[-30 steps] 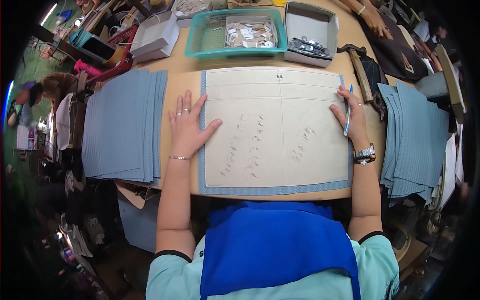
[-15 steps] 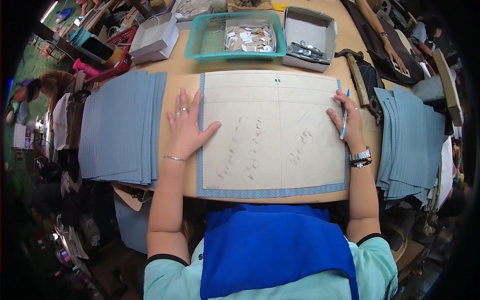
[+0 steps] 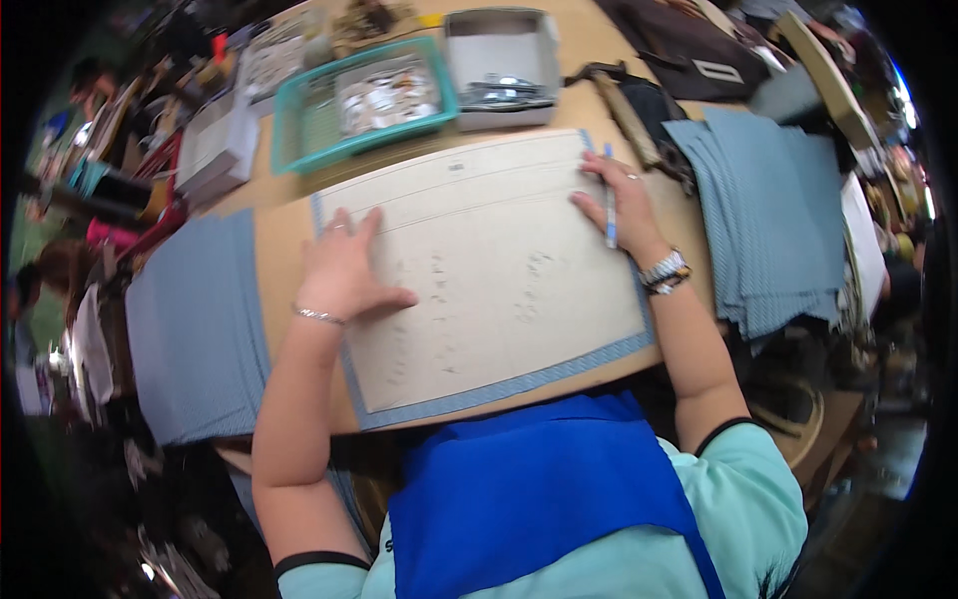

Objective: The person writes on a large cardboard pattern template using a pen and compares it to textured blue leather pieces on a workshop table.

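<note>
A large cream card template with pencil writing and ruled lines lies flat on a blue textured sheet, whose border shows along the near edge and sides. My left hand rests on the card's left side, its fingers a little bent and the thumb spread away. At the card's far right, my right hand holds a slim blue-and-clear pen against the palm side. Its thumb and fingertips touch the card near the right edge.
Stacks of blue sheets lie on the left and right. Behind the card stand a teal basket of small pieces and a grey box with metal parts. A hammer lies beside the box. Dark material covers the far right.
The whole view has turned, so the table appears tilted and shifted left. My left hand has come further onto the card, its fingers more bent. The pen stays in my right hand.
</note>
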### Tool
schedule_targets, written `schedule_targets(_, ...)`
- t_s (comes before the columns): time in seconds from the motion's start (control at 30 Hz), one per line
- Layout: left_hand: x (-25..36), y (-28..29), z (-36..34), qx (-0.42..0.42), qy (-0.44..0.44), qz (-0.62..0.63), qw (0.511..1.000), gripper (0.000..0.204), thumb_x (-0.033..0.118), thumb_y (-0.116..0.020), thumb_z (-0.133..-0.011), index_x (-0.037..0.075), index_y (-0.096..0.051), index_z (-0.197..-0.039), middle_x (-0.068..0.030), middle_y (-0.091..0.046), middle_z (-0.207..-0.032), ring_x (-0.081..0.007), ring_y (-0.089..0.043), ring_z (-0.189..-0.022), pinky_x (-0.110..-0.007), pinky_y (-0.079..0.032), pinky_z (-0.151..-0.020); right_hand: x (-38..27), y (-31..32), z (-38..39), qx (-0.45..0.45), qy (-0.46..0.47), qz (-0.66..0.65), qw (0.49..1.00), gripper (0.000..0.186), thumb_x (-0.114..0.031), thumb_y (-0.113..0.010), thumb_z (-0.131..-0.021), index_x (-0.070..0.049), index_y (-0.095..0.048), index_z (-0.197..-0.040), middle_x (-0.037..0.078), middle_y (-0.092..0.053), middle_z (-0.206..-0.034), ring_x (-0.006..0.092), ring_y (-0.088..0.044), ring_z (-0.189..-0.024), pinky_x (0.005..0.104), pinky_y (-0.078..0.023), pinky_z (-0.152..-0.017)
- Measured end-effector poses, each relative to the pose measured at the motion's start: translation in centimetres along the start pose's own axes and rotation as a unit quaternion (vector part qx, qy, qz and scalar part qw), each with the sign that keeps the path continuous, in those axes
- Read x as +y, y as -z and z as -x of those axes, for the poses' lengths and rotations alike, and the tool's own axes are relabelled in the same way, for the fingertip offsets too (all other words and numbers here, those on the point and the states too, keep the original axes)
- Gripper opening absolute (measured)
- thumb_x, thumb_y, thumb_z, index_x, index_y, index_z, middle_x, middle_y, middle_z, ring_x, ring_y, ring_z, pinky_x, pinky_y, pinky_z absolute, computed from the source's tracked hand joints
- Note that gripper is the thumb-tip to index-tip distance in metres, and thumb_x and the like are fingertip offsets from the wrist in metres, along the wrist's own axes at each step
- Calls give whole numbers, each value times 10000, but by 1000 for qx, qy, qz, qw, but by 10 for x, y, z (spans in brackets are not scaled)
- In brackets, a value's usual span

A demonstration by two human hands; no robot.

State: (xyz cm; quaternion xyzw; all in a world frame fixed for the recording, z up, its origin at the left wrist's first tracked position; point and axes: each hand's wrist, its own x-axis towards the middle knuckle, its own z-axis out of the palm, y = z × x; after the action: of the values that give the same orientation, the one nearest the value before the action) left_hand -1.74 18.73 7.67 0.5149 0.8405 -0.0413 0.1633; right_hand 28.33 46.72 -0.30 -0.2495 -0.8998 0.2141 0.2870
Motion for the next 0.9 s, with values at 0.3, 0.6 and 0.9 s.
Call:
schedule_targets(0.3,17,18,-15,-88,51,-24,995,1448,566,-1022,-433,206,-309,-1640,-353,-460,-1532,-455,-520,-1405,-498,-478,-1131,1,-4,-1,42,-50,-66,996,326,-249,-744,-963,-49,-694,-1216,195,-694,-1313,323,-627,-1267,414,-489,-1084)
schedule_targets(0.6,16,3,-20,-90,35,-14,995,1367,484,-1036,-466,197,-340,-1607,-235,-649,-1334,-406,-565,-1325,-485,-551,-1023,-122,-30,42,-15,-77,-390,917,271,-76,-620,-1034,26,-687,-1277,75,-747,-1053,130,-692,-954,270,-554,-866)
schedule_targets(0.9,24,15,-13,-108,75,-26,991,1351,462,-1038,-507,228,-326,-1631,-189,-637,-1378,-362,-558,-1354,-491,-577,-1007,-263,-99,71,-300,210,-353,861,88,-112,-737,-856,-73,-704,-928,130,-710,-825,332,-695,-792,434,-560,-749)
